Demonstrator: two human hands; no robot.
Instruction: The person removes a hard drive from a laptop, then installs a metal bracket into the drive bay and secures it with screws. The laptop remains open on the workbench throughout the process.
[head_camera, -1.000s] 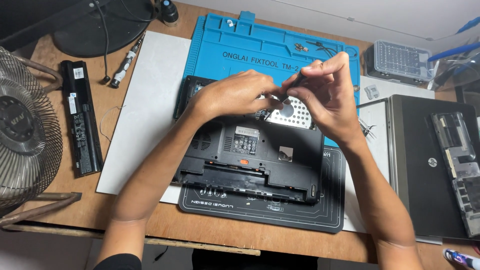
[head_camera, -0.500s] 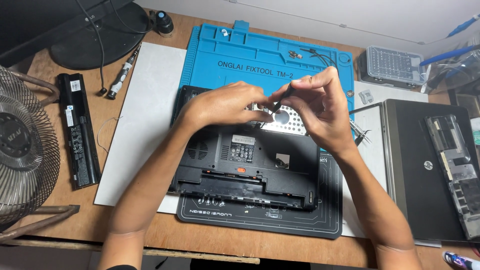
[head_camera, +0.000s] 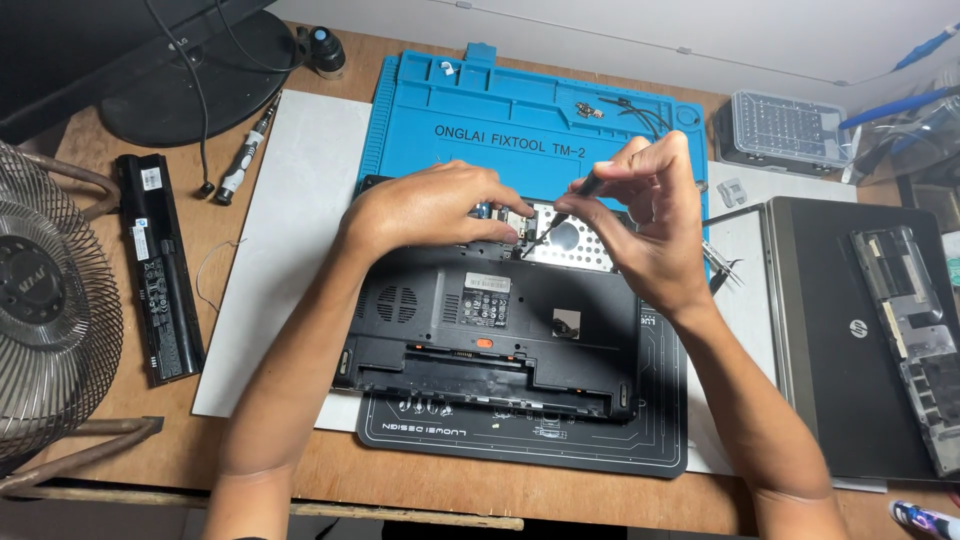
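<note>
I see the upturned black laptop (head_camera: 490, 320) lying mid-desk on a dark mat (head_camera: 520, 445), its far edge overlapping the blue repair mat (head_camera: 500, 110). Bare white board (head_camera: 290, 230) opens to the left; a second laptop (head_camera: 850, 340) crowds the right. My left hand (head_camera: 430, 210) rests curled on the laptop's far edge, fingers bent down. My right hand (head_camera: 645, 225) pinches a thin screwdriver (head_camera: 565, 208), tip down at the silver drive bay (head_camera: 570, 240).
</note>
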